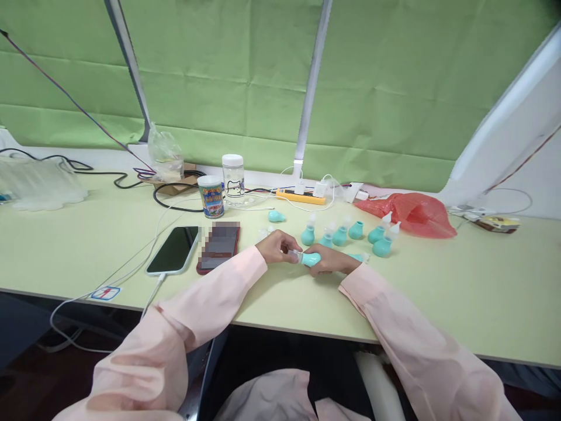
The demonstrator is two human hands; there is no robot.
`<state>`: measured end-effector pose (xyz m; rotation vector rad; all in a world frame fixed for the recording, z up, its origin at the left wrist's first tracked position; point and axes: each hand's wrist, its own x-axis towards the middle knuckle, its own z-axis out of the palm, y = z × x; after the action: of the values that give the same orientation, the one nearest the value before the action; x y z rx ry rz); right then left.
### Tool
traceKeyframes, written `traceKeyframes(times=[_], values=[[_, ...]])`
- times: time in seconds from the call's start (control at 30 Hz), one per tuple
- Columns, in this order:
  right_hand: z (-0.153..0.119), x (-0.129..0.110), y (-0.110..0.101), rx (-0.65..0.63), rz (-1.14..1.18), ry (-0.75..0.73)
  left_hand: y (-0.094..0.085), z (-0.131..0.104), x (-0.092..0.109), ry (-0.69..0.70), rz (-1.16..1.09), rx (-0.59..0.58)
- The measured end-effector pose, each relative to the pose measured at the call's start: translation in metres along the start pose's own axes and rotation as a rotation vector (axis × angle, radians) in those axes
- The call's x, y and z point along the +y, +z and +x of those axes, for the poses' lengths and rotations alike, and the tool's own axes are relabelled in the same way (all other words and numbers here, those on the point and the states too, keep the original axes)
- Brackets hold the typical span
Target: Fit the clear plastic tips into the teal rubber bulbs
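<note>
Just above the table, my right hand [331, 261] is wrapped round the teal squeeze bulb [311, 259] of a nasal aspirator, which lies sideways. My left hand [277, 247] pinches the clear plastic nozzle part [296, 256] at the bulb's mouth. Whether the two parts are fully joined cannot be made out. Beyond my hands stand several more teal bulbs, some with clear parts on top, such as this aspirator [308, 234]. Two aspirators with white tips, one of them this nearer one [383, 245], stand to the right. A bare bulb [356, 230] is among them, and another bulb [276, 216] lies on its side.
A phone on a cable [173, 251] and a red-edged phone [220, 247] lie left of my hands. Behind them stand a printed tub [211, 197] and a clear jar [234, 180]. A yellow power strip [300, 197] and a red plastic bag [412, 216] lie at the back.
</note>
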<state>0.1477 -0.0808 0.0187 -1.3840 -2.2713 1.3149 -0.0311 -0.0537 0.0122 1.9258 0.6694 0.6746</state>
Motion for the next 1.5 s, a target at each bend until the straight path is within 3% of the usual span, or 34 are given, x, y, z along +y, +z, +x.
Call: traceKeyframes(times=[0.37,0.67,0.87,0.97,1.03,1.1,1.23,1.33,1.5], values=[[0.001,0.004,-0.002,-0.197,0.393,0.135,0.003,-0.004,0.006,0.117,0.186,0.027],[0.006,0.01,-0.001,-0.335,0.603,0.083,0.005,-0.004,0.014,0.285,0.286,0.061],[0.007,0.005,0.002,-0.178,0.594,-0.04,-0.005,-0.005,0.021,0.237,0.237,0.106],[0.006,0.0,0.004,-0.018,0.599,-0.145,-0.019,-0.006,0.027,0.239,0.182,0.21],[0.007,-0.001,0.006,0.093,0.622,-0.195,-0.029,-0.007,0.027,0.206,0.294,0.356],[0.009,-0.001,0.008,0.172,0.623,-0.213,-0.036,-0.007,0.022,0.121,0.593,0.438],[0.012,0.001,0.01,0.254,0.579,-0.226,-0.036,-0.006,0.008,-0.077,1.106,0.297],[0.013,0.001,0.011,0.275,0.547,-0.238,-0.028,-0.006,0.003,-0.218,1.239,0.17],[0.015,0.0,0.014,0.317,0.51,-0.258,-0.022,-0.005,0.008,-0.367,1.364,0.063]])
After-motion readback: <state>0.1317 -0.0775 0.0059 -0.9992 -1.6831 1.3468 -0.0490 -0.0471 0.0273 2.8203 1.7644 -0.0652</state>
